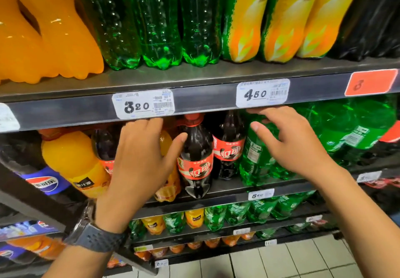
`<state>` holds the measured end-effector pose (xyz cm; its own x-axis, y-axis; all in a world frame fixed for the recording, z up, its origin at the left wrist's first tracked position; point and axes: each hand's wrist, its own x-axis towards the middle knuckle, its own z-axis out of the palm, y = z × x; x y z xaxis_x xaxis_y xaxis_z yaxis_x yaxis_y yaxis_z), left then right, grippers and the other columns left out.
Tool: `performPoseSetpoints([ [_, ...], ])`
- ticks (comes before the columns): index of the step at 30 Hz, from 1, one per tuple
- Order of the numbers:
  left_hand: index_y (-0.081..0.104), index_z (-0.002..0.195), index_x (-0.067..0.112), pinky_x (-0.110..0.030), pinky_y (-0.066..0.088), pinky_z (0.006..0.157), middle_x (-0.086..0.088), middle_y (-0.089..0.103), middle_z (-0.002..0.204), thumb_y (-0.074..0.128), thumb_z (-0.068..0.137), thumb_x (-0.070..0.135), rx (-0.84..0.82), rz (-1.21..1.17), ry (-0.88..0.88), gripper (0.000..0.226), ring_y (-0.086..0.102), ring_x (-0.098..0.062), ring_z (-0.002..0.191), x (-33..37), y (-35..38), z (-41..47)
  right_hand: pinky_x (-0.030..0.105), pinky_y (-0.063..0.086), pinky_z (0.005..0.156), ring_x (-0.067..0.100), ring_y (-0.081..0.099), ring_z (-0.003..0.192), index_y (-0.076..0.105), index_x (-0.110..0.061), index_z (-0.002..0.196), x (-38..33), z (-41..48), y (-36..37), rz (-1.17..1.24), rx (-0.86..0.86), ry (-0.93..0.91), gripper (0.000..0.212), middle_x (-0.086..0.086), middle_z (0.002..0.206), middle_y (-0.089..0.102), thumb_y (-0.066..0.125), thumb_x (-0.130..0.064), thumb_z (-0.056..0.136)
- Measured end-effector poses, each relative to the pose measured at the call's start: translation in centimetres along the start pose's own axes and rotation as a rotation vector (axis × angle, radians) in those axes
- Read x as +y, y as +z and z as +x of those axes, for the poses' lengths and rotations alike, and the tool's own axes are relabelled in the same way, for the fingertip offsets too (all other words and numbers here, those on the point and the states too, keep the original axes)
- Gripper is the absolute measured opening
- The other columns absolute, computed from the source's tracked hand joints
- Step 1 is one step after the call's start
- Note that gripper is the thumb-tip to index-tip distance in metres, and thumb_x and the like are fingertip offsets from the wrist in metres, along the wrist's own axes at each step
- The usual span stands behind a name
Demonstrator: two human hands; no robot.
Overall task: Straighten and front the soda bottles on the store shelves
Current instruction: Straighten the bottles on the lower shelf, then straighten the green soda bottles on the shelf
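Note:
On the middle shelf a dark cola bottle (pixel 195 158) with a red label and red cap stands at the front edge. A second cola bottle (pixel 230 145) stands behind it to the right. My left hand (pixel 140 161) reaches in just left of the front cola, fingers spread, thumb touching its shoulder, covering an orange soda bottle (pixel 167 182). My right hand (pixel 290 141) hovers with fingers apart over a green soda bottle (pixel 255 158), fingertips near its shoulder. Neither hand grips anything.
The upper shelf edge (pixel 194 98) with price tags hangs just above both hands. Above it stand large orange, green and yellow-labelled bottles. An orange bottle (pixel 71 158) and a Pepsi bottle (pixel 43 180) are to the left, more green bottles (pixel 346 130) to the right, and lower shelves are stocked.

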<state>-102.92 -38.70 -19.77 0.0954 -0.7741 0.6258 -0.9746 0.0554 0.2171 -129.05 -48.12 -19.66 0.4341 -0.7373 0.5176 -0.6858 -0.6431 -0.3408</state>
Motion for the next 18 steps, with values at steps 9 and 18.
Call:
performPoseSetpoints([
  [9, 0.048, 0.060, 0.013, -0.032, 0.032, 0.049, -0.012, 0.052, 0.051, 0.072, 0.081, 0.041, -0.050, 0.134, 0.071, 0.043, 0.053, -0.034, 0.048, 9.2, 5.2, 3.5, 0.037, 0.039, 0.077, 0.033, 0.050, 0.092, 0.054, -0.004, 0.098, 6.2, 0.0, -2.4, -0.103, -0.010, 0.078, 0.042, 0.012, 0.091, 0.055, 0.067, -0.040, 0.083],
  [18, 0.056, 0.127, 0.018, -0.037, 0.044, 0.086, -0.017, 0.057, 0.127, 0.033, 0.095, 0.059, -0.539, 0.411, -0.235, 0.057, 0.056, -0.036, 0.113, 12.1, 8.3, 7.3, 0.033, 0.038, 0.062, 0.022, 0.054, 0.075, 0.048, -0.016, 0.073, 8.9, 3.3, -1.6, -0.072, -0.439, 0.042, 0.054, -0.004, 0.071, 0.052, 0.059, -0.069, 0.075],
])
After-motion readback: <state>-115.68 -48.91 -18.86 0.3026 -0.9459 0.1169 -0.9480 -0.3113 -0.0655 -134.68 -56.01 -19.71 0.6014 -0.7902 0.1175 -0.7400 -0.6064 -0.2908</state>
